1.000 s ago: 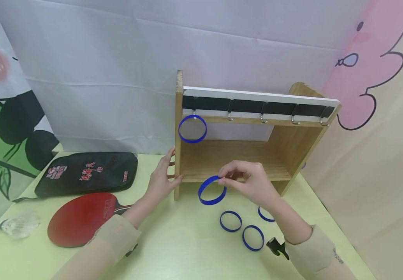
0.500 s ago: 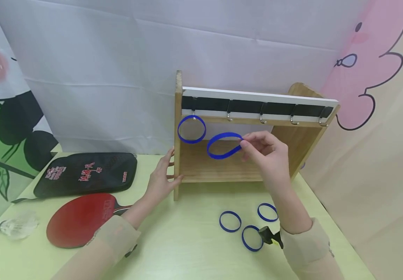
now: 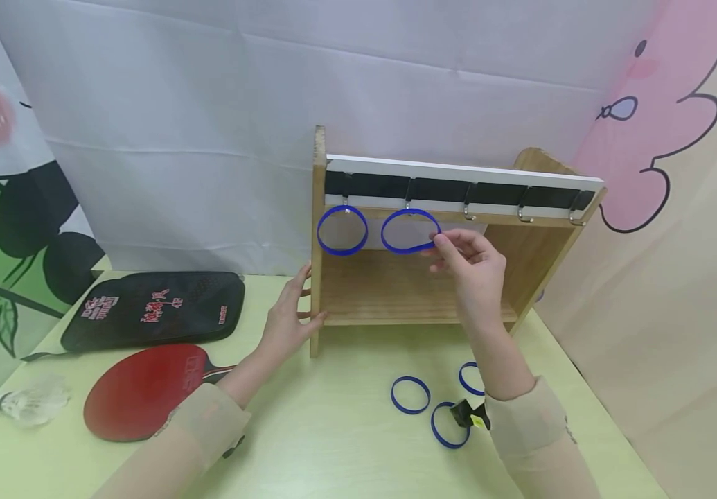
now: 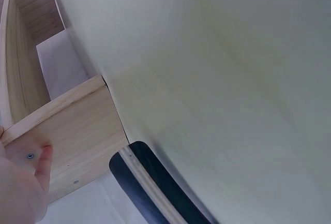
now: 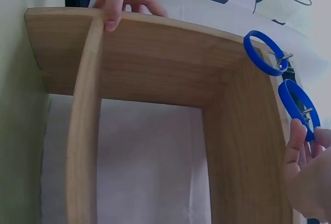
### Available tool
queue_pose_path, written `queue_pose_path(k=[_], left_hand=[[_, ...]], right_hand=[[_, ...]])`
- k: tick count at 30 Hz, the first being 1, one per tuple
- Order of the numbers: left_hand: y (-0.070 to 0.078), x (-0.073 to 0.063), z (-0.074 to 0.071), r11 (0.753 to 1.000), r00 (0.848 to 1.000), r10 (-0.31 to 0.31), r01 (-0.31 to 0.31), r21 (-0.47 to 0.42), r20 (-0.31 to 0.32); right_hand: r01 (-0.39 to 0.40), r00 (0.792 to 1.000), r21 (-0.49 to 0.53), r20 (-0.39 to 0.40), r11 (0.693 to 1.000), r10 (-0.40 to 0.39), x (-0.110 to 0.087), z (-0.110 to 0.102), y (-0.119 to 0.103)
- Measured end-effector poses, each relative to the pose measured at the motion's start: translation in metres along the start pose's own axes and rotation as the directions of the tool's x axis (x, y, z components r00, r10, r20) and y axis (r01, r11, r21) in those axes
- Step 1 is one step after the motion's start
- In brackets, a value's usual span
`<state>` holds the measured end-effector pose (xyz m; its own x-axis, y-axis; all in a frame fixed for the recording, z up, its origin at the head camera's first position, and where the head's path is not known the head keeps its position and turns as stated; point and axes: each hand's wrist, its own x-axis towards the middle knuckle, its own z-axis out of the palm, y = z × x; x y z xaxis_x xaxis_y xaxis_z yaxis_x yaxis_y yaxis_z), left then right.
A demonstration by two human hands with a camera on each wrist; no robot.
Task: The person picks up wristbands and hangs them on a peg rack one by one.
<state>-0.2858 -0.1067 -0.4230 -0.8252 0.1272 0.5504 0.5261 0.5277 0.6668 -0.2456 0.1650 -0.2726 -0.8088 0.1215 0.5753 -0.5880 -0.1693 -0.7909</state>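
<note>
In the head view my right hand [image 3: 479,270] pinches a blue wristband [image 3: 403,250] by its right side, between thumb and fingers. The band's top edge is at the second hook of the hook rail [image 3: 439,187], and in the right wrist view a metal hook tip shows within the loop [image 5: 284,100]. Another blue wristband [image 3: 342,252] hangs from the leftmost hook. My left hand [image 3: 286,319] grips the left side panel of the wooden shelf [image 3: 420,298], thumb over the front edge, fingers along the outer face.
On the table [image 3: 308,436] lie more blue wristbands [image 3: 393,404], one partly behind my right forearm. To the left are a red table tennis bat [image 3: 140,395], a black case [image 3: 196,312] and a shuttlecock [image 3: 34,402]. Three hooks farther right hold nothing. A white cloth [image 3: 208,125] hangs behind.
My right hand has lifted the pinched wristband from low before the shelf up to the second hook, swinging right and then slightly left. The left hand has stayed on the panel.
</note>
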Motion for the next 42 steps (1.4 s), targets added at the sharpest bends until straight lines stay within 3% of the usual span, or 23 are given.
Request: queue_pose_path(k=[5, 13, 23, 27, 31, 35, 38, 42], left_hand=[[0.001, 0.0, 0.0, 1.0, 1.0, 0.011, -0.011, 0.003, -0.004], [0.001, -0.001, 0.0, 1.0, 1.0, 0.012, -0.012, 0.002, -0.005], [0.002, -0.001, -0.001, 1.0, 1.0, 0.018, -0.018, 0.009, -0.006], [0.003, -0.001, -0.002, 1.0, 1.0, 0.014, -0.014, 0.008, -0.005], [0.002, -0.001, -0.001, 1.0, 1.0, 0.013, -0.013, 0.001, -0.005], [0.002, -0.001, -0.001, 1.0, 1.0, 0.012, -0.012, -0.001, -0.005], [0.002, 0.0, -0.001, 1.0, 1.0, 0.014, -0.014, 0.001, -0.008], [0.001, 0.0, -0.001, 1.0, 1.0, 0.02, -0.02, 0.006, -0.01]], right_hand=[[0.009, 1.0, 0.046, 0.004, 0.999, -0.009, 0.004, 0.0, 0.007], [-0.015, 1.0, 0.0, 0.015, 1.0, 0.015, 0.008, 0.002, 0.014], [-0.06, 0.998, -0.105, 0.0, 0.993, 0.06, 0.002, -0.01, 0.009], [-0.068, 0.997, -0.197, 0.006, 0.978, 0.071, -0.002, -0.016, 0.007], [-0.044, 0.996, -0.324, 0.054, 0.945, 0.065, -0.009, -0.023, 0.005], [0.045, 0.986, -0.426, 0.162, 0.904, 0.027, -0.016, -0.03, 0.007], [0.154, 0.964, -0.492, 0.266, 0.857, -0.021, -0.021, -0.033, 0.012], [0.283, 0.915, -0.522, 0.397, 0.805, -0.064, -0.028, -0.038, 0.021]])
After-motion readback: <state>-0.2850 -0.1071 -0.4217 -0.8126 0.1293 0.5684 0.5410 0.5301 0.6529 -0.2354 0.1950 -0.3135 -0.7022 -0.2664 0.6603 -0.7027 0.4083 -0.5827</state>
